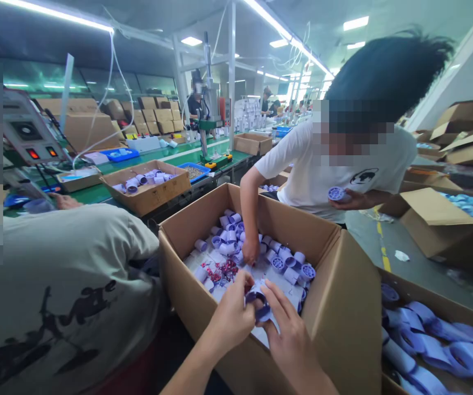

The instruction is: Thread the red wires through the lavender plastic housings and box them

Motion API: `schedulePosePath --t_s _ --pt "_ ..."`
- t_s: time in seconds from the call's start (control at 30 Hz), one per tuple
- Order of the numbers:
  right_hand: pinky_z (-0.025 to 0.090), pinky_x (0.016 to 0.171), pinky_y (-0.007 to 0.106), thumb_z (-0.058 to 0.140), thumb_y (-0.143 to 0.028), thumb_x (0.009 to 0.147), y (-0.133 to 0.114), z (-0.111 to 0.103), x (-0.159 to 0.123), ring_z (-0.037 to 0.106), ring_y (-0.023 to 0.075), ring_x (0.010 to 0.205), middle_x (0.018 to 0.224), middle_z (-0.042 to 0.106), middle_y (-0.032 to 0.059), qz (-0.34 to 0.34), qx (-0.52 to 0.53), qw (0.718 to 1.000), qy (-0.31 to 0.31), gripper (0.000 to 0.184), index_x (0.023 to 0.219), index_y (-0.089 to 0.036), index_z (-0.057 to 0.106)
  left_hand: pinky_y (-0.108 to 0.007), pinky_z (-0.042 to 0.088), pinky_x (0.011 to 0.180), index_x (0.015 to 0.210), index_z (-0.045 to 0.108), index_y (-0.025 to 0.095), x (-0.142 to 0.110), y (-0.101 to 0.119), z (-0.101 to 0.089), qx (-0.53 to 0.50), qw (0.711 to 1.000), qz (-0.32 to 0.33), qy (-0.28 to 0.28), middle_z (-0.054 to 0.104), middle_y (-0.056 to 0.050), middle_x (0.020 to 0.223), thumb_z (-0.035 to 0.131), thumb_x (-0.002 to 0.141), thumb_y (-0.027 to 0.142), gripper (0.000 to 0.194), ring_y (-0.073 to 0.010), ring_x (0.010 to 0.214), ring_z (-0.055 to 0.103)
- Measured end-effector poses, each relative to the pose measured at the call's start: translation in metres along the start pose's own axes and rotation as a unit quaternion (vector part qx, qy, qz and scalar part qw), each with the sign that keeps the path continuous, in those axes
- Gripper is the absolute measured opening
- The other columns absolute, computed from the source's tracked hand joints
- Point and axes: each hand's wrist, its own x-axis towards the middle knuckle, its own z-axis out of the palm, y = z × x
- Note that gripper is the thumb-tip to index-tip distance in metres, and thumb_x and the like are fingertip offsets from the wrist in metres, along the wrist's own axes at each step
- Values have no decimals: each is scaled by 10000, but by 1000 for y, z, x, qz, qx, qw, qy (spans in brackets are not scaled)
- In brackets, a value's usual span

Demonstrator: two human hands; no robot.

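Note:
Over the near side of a large cardboard box (pixel 322 323), my two hands hold one pale lavender plastic cylinder (pixel 263 314) with an open, dark hollow end. My left hand (pixel 233 310) is closed at its left side, with the fingertips pinched at its rim. My right hand (pixel 288 329) is closed around the right side, fingers over the top and thumb below. Whether a small part sits between my left fingertips is hidden. Inside the box are many similar lavender cylinders (pixel 231 236) and a heap of small red parts (pixel 223 271), on a pale sheet.
A co-worker opposite reaches a hand (pixel 251 249) into the box and holds a round lavender part (pixel 336 193). Another person in a grey shirt (pixel 55 291) bends at the left. Boxes of lavender parts (pixel 437 340) stand at lower right; a green bench (pixel 170 159) runs behind.

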Motion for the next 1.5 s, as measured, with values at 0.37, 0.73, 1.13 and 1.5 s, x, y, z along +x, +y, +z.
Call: schedulePosePath --t_s 0.37,0.73,1.13,1.5 --pt "636 697 377 477 -101 902 -7 -4 1 706 283 988 1214 671 77 -18 -125 989 73 677 1497 -365 292 -345 521 753 1161 618 179 -3 -19 26 -314 942 -118 -21 688 -114 1034 742 536 747 854 -266 939 629" --pt "615 718 418 500 -126 915 -14 -8 -10 709 311 970 1205 672 75 59 -165 978 111 656 1470 -428 324 -308 498 809 1143 657 203 2 -27 51 -378 918 -118 -15 709 -91 1017 802 556 655 756 -236 934 641" --pt "609 692 349 502 -133 898 38 -38 -28 713 272 957 1202 672 61 28 -177 981 81 670 1488 -384 307 -244 418 679 880 648 160 39 15 66 -329 917 -112 -196 584 -11 822 874 490 529 583 -126 707 493" --pt "534 730 392 509 -480 942 106 -116 -29 687 308 883 1056 683 173 143 -361 903 186 469 1239 -127 590 -432 469 977 1314 516 163 191 -45 107 215 906 58 -360 577 -140 1299 484 913 245 411 -267 1138 567"
